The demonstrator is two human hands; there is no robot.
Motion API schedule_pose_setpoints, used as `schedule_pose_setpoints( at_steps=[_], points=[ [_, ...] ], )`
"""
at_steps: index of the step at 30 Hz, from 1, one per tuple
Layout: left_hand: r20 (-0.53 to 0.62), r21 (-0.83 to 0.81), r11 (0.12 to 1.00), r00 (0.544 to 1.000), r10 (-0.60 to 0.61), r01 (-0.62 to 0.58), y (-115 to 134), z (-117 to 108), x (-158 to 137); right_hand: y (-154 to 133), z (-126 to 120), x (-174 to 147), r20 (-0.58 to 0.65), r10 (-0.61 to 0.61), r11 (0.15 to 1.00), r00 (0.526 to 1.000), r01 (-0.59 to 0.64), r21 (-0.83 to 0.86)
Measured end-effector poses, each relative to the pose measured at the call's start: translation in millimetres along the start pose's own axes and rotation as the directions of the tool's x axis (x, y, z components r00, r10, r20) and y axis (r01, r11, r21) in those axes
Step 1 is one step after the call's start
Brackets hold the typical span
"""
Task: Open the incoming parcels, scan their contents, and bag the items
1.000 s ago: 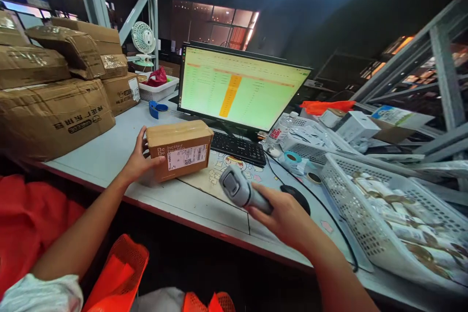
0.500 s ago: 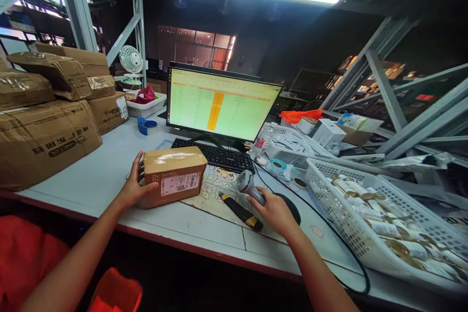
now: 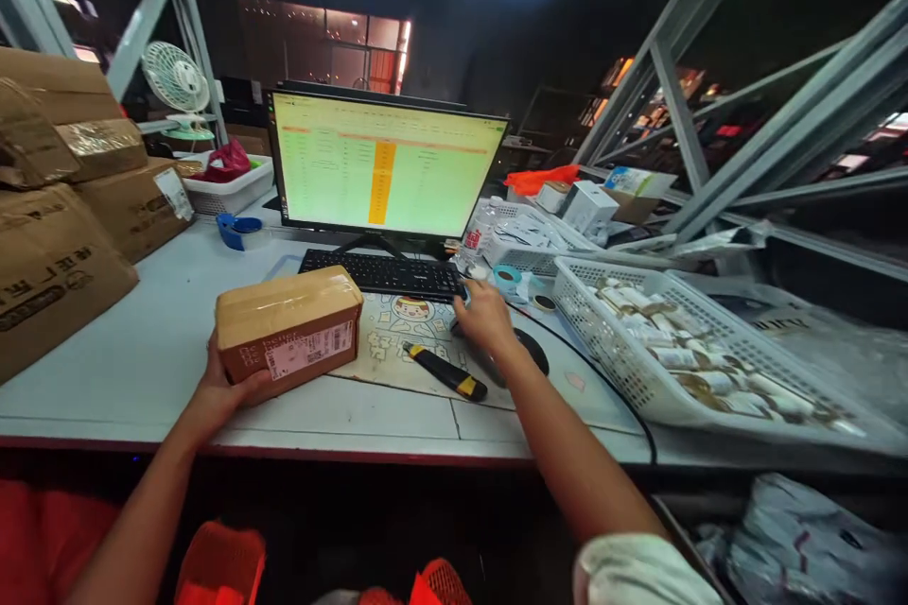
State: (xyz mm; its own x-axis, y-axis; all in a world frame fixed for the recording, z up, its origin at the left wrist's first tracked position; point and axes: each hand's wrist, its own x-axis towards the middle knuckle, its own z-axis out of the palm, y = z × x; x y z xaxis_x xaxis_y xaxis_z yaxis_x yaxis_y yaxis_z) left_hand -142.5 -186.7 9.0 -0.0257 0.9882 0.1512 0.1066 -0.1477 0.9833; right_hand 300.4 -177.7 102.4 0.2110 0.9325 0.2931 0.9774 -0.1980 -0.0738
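My left hand point(image 3: 223, 388) grips the lower left corner of a taped cardboard box point(image 3: 290, 333), thumb across its front beside a printed white label point(image 3: 308, 350). The box rests on the table, slightly turned. My right hand point(image 3: 488, 314) reaches to the right end of a black keyboard point(image 3: 387, 274), fingers extended and nothing visible in them. Whether the fingertips press a key is hard to see. Under that wrist lies a dark grey shape, mostly hidden, where the barcode scanner was. A black and yellow box cutter point(image 3: 446, 371) lies on the printed desk mat point(image 3: 383, 354).
A lit monitor point(image 3: 383, 170) stands behind the keyboard. Large cartons point(image 3: 57, 274) are stacked at left, near a blue tape dispenser point(image 3: 241, 232). At right, a white basket point(image 3: 602, 359) holds many small bottles. A black cable point(image 3: 602, 364) runs alongside it.
My right hand has let go of the scanner and moved forward to the keyboard. My left hand still holds the box, now tilted a little differently. The view has shifted right and down.
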Motion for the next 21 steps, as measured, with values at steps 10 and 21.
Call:
schedule_pose_setpoints(
  at_steps=[10, 21],
  points=[
    [0.005, 0.039, 0.999, 1.000, -0.006, 0.006, 3, -2, 1, -33, 47, 77, 0.268, 0.056, 0.998, 0.962, -0.048, -0.038],
    [0.018, -0.038, 0.999, 1.000, 0.021, -0.021, 3, -1, 0, -77, -2, 62, 0.172, -0.042, 0.978, 0.984, 0.006, 0.206]
  ],
)
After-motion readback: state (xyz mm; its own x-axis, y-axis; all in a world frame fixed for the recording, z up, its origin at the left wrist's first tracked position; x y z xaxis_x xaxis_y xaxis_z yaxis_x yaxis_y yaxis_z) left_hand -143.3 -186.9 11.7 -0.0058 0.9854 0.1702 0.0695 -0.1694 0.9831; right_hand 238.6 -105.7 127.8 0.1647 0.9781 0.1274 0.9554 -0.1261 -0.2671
